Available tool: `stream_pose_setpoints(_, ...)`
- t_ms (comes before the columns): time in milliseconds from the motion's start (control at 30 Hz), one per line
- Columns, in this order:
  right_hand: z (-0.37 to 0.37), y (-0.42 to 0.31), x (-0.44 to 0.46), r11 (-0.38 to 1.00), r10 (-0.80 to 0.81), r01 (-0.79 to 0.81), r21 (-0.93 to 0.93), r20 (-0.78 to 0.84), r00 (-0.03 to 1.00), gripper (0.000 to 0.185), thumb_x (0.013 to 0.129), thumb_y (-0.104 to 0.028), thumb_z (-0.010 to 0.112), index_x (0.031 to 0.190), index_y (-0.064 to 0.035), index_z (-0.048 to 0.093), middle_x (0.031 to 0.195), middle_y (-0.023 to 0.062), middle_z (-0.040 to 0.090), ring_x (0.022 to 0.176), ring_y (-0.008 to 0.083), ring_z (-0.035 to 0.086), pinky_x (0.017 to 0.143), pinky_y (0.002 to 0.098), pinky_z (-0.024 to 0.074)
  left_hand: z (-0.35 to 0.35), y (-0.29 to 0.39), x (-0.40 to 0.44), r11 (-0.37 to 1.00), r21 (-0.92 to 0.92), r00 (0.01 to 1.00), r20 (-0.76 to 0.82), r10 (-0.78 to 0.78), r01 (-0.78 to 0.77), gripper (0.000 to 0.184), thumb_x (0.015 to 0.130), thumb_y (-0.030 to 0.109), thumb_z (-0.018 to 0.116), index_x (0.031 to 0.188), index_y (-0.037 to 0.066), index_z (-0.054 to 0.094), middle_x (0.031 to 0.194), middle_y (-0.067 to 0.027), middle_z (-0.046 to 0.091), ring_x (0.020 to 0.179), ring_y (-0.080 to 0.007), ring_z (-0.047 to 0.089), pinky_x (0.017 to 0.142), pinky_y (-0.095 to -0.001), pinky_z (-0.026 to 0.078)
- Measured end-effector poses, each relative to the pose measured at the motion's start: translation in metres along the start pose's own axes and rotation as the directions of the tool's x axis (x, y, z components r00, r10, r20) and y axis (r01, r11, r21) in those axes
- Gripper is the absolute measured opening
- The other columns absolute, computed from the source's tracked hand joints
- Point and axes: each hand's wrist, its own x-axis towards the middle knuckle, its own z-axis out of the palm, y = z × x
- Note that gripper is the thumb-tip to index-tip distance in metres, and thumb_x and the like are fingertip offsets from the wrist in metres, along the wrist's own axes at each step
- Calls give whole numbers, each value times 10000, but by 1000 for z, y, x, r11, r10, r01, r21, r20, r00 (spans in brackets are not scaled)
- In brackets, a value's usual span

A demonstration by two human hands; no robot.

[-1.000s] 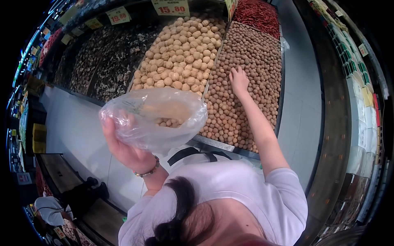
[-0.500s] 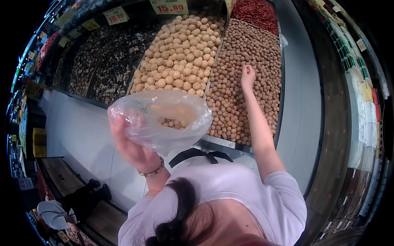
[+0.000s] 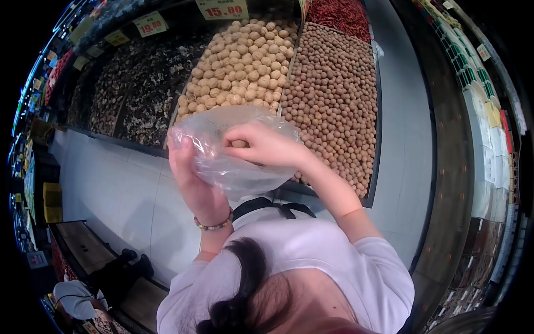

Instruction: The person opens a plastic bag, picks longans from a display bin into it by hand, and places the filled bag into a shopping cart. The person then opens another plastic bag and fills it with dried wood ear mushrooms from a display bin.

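My left hand (image 3: 194, 178), with a beaded bracelet at the wrist, grips the side of a clear plastic bag (image 3: 245, 181) and keeps its mouth wide. Inside the bag's opening is my right hand (image 3: 258, 143), its fingers curled around a round brown dried longan (image 3: 240, 143). The bag's contents are mostly hidden behind the right hand. Just beyond and to the right lies a bin of dried longans (image 3: 334, 83), heaped close together. Pale walnuts (image 3: 245, 61) fill the neighbouring bin behind the bag.
Dried red chillies (image 3: 339, 16) lie at the far end. Dark dried goods (image 3: 156, 89) fill bins to the left, under price signs (image 3: 222, 8). A person in dark trousers (image 3: 119, 273) is at lower left. Stocked shelves (image 3: 484, 139) line the right side.
My right hand has moved from the longan bin leftward into the bag's mouth, carrying a dried longan. My left hand and the bag have shifted slightly to the right.
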Motion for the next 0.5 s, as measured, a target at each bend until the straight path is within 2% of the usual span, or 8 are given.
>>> stream_pose_setpoints(100, 12, 10, 2, 970, -71, 56, -237, -54, 996, 216, 800, -169, 542, 960, -40, 608, 972, 143, 599, 850, 283, 588, 772, 345, 452, -3, 4, 0, 998, -44, 999, 8, -40, 40, 138, 881, 172, 504, 971, 70, 523, 869, -51, 581, 757, -129, 568, 656, -277, 493)
stream_pose_setpoints(200, 14, 17, -5, 917, -313, 280, -283, -76, 947, 271, 827, -183, 510, 1057, -59, 585, 1109, 166, 559, 1002, 315, 551, 858, 383, 433, -8, 11, 2, 998, -54, 1000, -4, -13, 13, 147, 886, 175, 500, 979, 66, 533, 875, -62, 594, 750, -139, 581, 643, -279, 504)
stream_pose_setpoints(300, -9, 8, -15, 849, -439, 408, -336, -20, 898, 293, 853, -147, 472, 1106, -30, 562, 1224, 159, 498, 1017, 254, 566, 774, 325, 492, -10, 17, 3, 994, -112, 998, -67, 2, -9, 147, 886, 165, 498, 978, 60, 544, 880, -72, 604, 753, -148, 590, 652, -274, 509)
stream_pose_setpoints(400, -36, -18, -26, 989, -140, 142, 38, -57, 989, 263, 885, -140, 442, 1090, -35, 568, 1205, 116, 531, 1038, 198, 562, 736, 294, 504, -27, 21, 6, 987, -159, 999, 42, 18, -11, 137, 884, 157, 500, 961, 55, 549, 876, -73, 606, 742, -150, 588, 645, -275, 509)
stream_pose_setpoints(467, -62, 0, -22, 958, 25, 16, 287, -139, 990, 237, 902, -130, 427, 1067, -43, 574, 1155, 71, 564, 1017, 139, 558, 706, 252, 504, -36, 25, 8, 980, -197, 998, 63, 9, 4, 135, 884, 154, 499, 960, 53, 548, 874, -75, 605, 739, -151, 585, 645, -275, 508)
stream_pose_setpoints(500, -72, 17, -14, 961, 62, 17, 276, -276, 959, 226, 902, -127, 429, 1050, -50, 580, 1128, 64, 575, 1010, 130, 558, 702, 244, 500, -39, 27, 8, 976, -215, 997, 72, 4, 11, 134, 884, 152, 499, 959, 51, 547, 873, -77, 604, 738, -151, 584, 645, -275, 507)
